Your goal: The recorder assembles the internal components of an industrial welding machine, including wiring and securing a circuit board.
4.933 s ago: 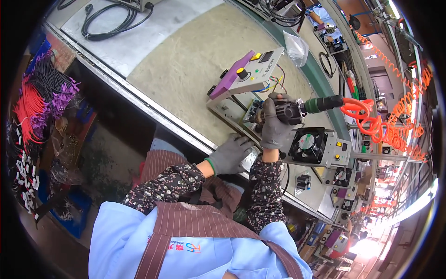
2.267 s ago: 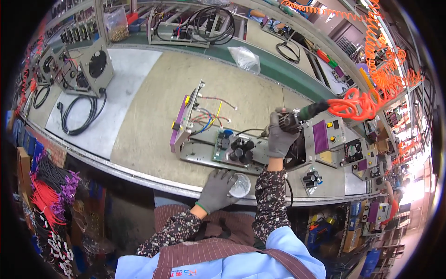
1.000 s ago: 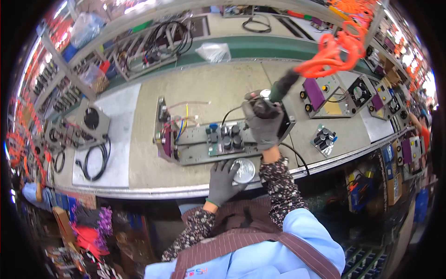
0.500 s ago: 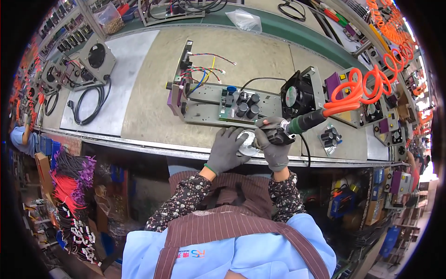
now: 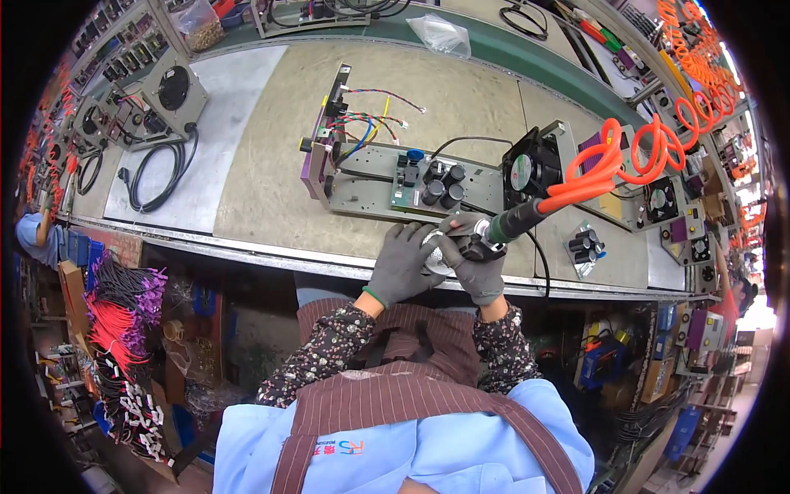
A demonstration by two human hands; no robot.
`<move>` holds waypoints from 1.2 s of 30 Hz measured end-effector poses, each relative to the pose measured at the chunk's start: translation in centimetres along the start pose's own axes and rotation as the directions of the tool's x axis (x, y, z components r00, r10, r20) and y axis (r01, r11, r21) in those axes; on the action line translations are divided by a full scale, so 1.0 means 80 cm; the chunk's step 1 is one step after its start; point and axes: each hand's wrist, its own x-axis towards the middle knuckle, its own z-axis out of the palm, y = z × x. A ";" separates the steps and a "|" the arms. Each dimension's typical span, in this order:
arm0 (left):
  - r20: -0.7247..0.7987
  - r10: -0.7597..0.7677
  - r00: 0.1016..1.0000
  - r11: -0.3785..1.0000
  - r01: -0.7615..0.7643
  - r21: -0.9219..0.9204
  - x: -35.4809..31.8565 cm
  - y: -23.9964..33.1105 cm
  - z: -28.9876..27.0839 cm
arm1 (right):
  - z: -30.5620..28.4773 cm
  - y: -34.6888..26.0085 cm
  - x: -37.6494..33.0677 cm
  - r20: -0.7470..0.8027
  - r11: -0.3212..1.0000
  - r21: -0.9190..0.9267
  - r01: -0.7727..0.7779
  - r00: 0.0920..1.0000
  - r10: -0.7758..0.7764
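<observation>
My left hand (image 5: 405, 262), in a grey glove, curls round the near-left side of a small round silvery dish (image 5: 435, 252) at the bench's front edge. What lies in the dish is too small to make out. My right hand (image 5: 479, 270), also gloved, is closed round a black-and-green air screwdriver (image 5: 512, 222), with its fingertips beside the dish. The tool tilts up to the right into an orange coiled hose (image 5: 588, 174). Just beyond my hands lies a metal chassis (image 5: 362, 193) with a circuit board (image 5: 409, 188), capacitors, loose wires and a black fan (image 5: 531, 169).
A small board with capacitors (image 5: 585, 248) lies to the right on the bench. At the left stand fan units (image 5: 173, 90) with a coiled black power cord (image 5: 156, 177). A clear plastic bag (image 5: 440, 35) rests on the green strip behind. Wire bundles (image 5: 115, 321) hang at lower left.
The screwdriver's hose end has dipped and shifted left, and my right hand has moved slightly left. My left hand stays at the dish. The whole view has shifted a little.
</observation>
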 end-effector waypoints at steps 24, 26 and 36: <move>0.088 -0.015 0.996 1.000 0.016 -0.012 0.004 0.003 -0.002 | -0.028 -0.081 0.097 -0.431 0.959 0.005 0.284 0.866 -0.254; 0.086 -0.014 0.996 1.000 0.014 0.000 0.006 0.003 -0.002 | -0.023 -0.078 0.143 -0.476 0.940 0.088 0.330 0.843 -0.251; 0.139 -0.040 0.990 0.999 0.038 0.019 0.011 0.004 -0.003 | -0.016 0.003 0.221 -0.465 0.969 0.086 0.230 0.870 -0.165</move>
